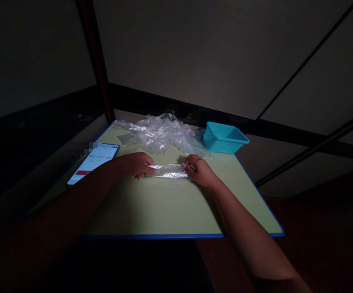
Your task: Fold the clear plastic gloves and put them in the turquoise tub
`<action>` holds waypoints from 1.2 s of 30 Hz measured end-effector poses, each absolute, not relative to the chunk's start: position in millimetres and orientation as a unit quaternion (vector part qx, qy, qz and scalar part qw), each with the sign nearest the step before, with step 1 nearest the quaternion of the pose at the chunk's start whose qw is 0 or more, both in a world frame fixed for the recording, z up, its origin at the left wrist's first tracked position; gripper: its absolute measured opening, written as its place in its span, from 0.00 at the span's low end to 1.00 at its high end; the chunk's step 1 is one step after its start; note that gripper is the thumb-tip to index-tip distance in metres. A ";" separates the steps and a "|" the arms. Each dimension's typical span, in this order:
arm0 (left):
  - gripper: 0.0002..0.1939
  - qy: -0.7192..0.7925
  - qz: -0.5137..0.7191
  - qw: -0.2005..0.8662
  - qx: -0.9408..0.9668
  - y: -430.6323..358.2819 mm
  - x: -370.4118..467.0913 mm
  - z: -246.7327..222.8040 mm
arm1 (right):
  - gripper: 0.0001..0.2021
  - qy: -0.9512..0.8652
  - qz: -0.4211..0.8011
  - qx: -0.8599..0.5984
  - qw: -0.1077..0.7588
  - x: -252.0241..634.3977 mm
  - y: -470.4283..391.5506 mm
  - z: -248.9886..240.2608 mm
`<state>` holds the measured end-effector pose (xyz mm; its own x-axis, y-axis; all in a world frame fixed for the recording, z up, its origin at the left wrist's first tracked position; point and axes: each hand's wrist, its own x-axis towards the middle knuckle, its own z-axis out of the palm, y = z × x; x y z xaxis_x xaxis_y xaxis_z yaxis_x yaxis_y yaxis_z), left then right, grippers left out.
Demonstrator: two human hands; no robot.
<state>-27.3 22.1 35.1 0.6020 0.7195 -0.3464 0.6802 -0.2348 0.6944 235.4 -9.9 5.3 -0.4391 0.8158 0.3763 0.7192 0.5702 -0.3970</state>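
A clear plastic strip, folded flat like a bag (172,171), stretches between my two hands over the middle of the table. My left hand (139,163) is closed on its left end, with fingertips partly under the film. At the right end, my right hand (197,169) pinches the plastic between thumb and fingers. Behind my hands lies a loose heap of crumpled clear plastic bags (164,132).
The pale yellow-green table (170,211) has a blue edge. A turquoise basket (222,140) stands at the back right, beside the heap. On the left lies a phone (98,156) showing a timer, partly behind my left forearm. Wall panels rise behind the table.
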 end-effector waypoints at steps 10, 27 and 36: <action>0.26 0.482 0.035 0.463 0.743 24.8 -23.4 26.3 | 0.07 -0.804 0.108 -0.538 0.227 232.2 -9.4 2.9; 0.15 0.518 0.114 0.429 0.731 22.1 -24.8 20.5 | 0.06 -0.800 0.097 -0.555 0.207 228.6 -9.2 5.0; 0.08 0.534 0.174 0.354 0.748 24.6 -27.7 15.4 | 0.07 -0.820 0.095 -0.518 0.224 228.1 -11.5 6.8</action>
<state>-27.7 24.6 15.4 0.3692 0.9219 -0.1172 0.6753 -0.1795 0.7154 228.1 -11.5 6.8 -0.3642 0.8918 0.2684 0.8064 0.4461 -0.3883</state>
